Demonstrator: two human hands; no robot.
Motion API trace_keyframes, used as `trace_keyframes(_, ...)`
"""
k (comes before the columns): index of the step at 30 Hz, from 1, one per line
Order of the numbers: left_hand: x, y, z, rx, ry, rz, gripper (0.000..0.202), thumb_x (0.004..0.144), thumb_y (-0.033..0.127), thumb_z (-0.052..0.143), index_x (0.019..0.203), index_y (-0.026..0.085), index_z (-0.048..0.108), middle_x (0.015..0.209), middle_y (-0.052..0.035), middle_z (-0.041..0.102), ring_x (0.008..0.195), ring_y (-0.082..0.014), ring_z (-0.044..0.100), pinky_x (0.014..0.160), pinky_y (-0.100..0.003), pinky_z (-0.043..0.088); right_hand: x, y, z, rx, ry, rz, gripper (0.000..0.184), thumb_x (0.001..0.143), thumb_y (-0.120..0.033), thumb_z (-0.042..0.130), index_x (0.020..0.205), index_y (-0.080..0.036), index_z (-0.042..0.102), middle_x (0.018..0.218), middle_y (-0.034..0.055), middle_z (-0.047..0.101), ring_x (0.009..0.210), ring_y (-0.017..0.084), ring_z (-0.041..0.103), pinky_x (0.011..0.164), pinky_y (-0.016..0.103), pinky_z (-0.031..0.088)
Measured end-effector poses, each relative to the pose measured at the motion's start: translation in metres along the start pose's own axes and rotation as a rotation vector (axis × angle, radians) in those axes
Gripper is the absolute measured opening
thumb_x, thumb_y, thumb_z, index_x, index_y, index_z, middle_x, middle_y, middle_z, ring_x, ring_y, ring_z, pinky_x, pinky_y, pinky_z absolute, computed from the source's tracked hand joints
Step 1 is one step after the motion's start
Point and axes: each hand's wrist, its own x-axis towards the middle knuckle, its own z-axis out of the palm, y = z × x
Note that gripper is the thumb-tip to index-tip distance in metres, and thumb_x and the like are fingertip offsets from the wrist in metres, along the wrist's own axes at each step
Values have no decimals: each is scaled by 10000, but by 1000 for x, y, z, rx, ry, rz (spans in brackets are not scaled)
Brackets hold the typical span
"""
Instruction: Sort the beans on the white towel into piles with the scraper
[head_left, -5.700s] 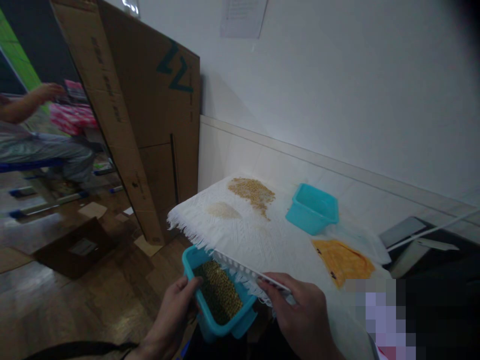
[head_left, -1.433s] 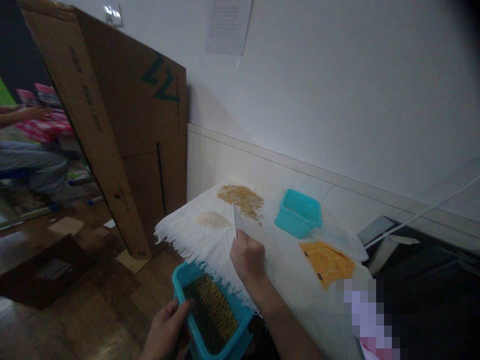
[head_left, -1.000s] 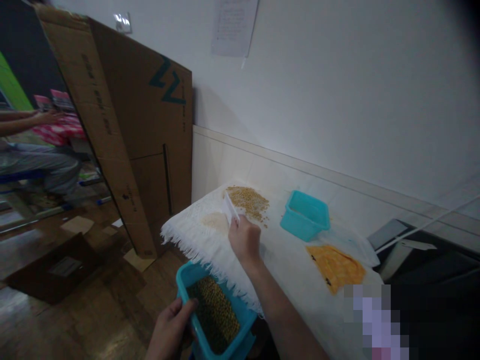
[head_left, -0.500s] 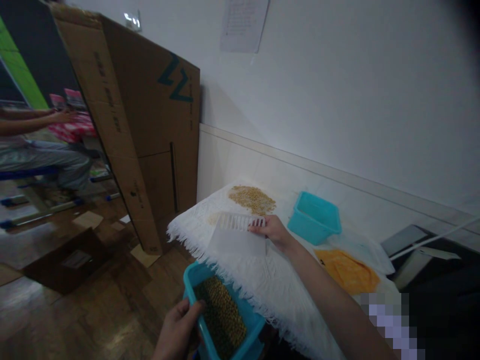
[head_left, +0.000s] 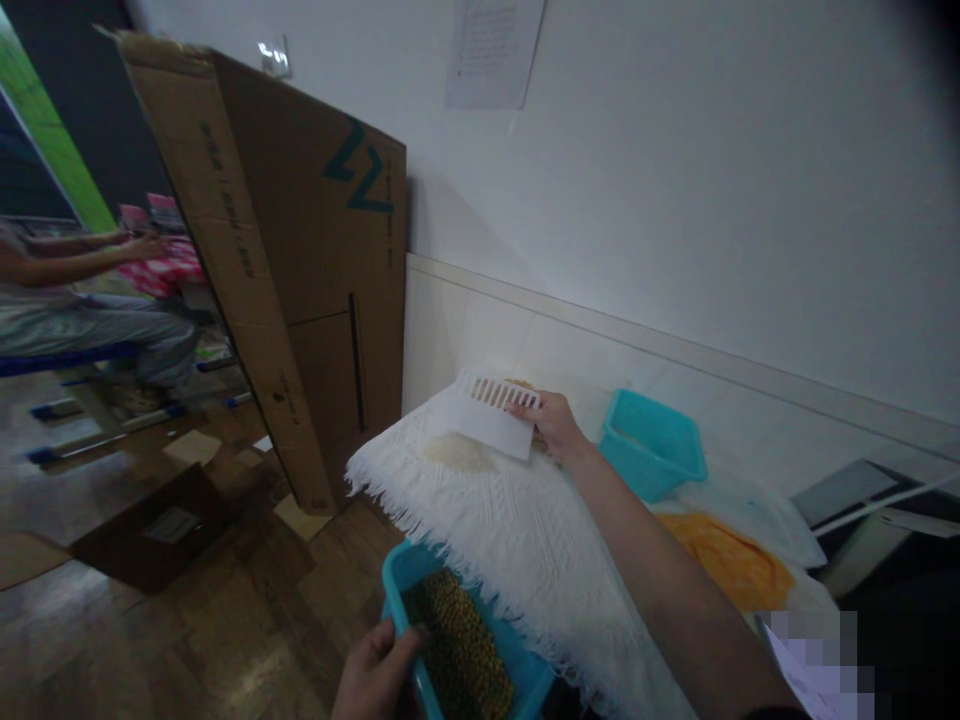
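My right hand [head_left: 551,425] grips a white plastic scraper [head_left: 487,425] by its slotted edge. The scraper is tilted over the white fringed cloth [head_left: 540,540] and covers most of a heap of yellow beans [head_left: 520,383]. Just in front of it lies a flat heap of pale grain [head_left: 459,453]. Lower down, my left hand [head_left: 379,670] holds the near left rim of a turquoise bin [head_left: 529,665], thumb over the edge. Inside this bin are yellow beans [head_left: 472,640] beside small dark green ones [head_left: 433,665]. The bin sits at the cloth's fringe, below the tabletop.
A second turquoise bin [head_left: 652,445] stands right of my forearm, near an orange cloth [head_left: 724,560]. A tall cardboard box [head_left: 322,260] leans by the wall on the left. Behind it a person [head_left: 75,265] sits on a bench. Cardboard pieces [head_left: 142,530] lie on the floor.
My right hand has carried the scraper away from the cloth's front edge, toward the wall and over the yellow beans. The pale grain is now uncovered. My left hand keeps hold of the bin.
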Motion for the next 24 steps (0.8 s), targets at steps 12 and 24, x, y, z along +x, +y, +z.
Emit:
trace_keyframes(12,-2,9,1,28,32,16,442,503,550,853,535,190,598,352,65,467,301,-68,352,343,-198,213,-93,-16,30,-378,96,-242,178,826,-214,654,922,-245,800,889,47,799,781,203,748,758,272,541)
trace_keyframes(24,-12,23,6,33,-1,-3,466,437,540,885,524,182,600,348,76,450,310,-62,346,357,-194,215,-65,-7,5,-477,410,81,259,830,-369,669,811,-132,772,706,80,761,651,211,696,577,257,484)
